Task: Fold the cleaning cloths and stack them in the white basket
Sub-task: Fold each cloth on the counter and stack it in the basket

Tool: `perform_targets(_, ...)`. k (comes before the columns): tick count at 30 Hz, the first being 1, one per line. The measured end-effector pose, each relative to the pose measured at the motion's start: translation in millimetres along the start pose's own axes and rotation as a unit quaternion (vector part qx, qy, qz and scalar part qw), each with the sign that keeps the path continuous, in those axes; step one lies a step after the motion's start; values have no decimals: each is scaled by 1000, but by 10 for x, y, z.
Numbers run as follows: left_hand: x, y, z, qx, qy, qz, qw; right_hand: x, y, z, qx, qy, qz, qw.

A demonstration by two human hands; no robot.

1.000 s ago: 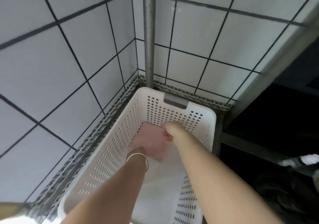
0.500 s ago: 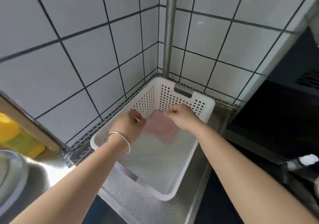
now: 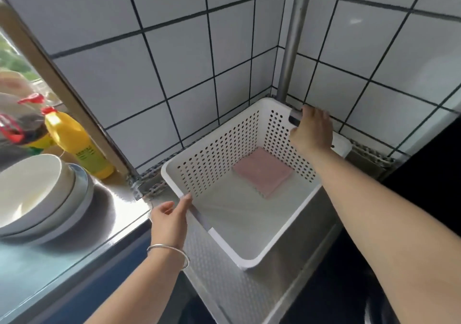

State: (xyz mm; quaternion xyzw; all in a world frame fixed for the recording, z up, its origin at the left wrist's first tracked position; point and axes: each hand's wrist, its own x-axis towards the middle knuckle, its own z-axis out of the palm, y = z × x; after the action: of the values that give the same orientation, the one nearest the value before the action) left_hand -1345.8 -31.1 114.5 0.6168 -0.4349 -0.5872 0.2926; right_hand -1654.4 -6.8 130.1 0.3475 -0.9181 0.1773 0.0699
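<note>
1. Left hand (image 3: 169,220): fingers (image 3: 185,202) lie along the near-left rim of the white basket (image 3: 199,154), at the grey handle strip (image 3: 199,217). They touch it; whether they are hooked under the rim cannot be told, since the thumb side is hidden. A bangle (image 3: 168,248) sits on that wrist.

2. Right hand (image 3: 313,131): fingers (image 3: 303,114) curled over the grey handle slot on the far end wall and gripping the rim there. Neither hand carries a cloth.

3. Pink cloth (image 3: 263,171): folded to a flat, roughly square pad, lying on the basket floor in the far corner, close to the perforated far walls. It is the only cloth seen inside. It lies below and just nearer than the right hand, well apart from the left.

4. Governing relation: the two hands sit at opposite ends of the basket, so the line between them follows its long axis, running from near-left to far-right into the tiled corner beside the steel pole (image 3: 293,49).

5. Basket rests on the steel bench (image 3: 119,206), its near corner overhanging the edge.

6. Judgement: the hold suits shifting or lifting the basket along that axis; keep both ends level so the cloth does not slide.

7. Further left on the bench: stacked bowls (image 3: 37,193), yellow bottle (image 3: 77,144).
</note>
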Motion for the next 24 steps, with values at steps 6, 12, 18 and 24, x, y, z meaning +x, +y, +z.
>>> perform_targets(6,-77,-31,41,-76,-80,-89,990,114,22,160,-41,-39,20,998)
perform_targets(12,-49,65,-71,-163,-83,-91,979,176,-24,73,-26,-120,117,986)
perform_targets(18,23,28,-752,-100,-13,-45,994,-307,-313,-56,55,-185,120,974)
perform_targets(24,55,-10,-1839,-34,37,31,998,-1091,-875,-158,124,-240,102,957)
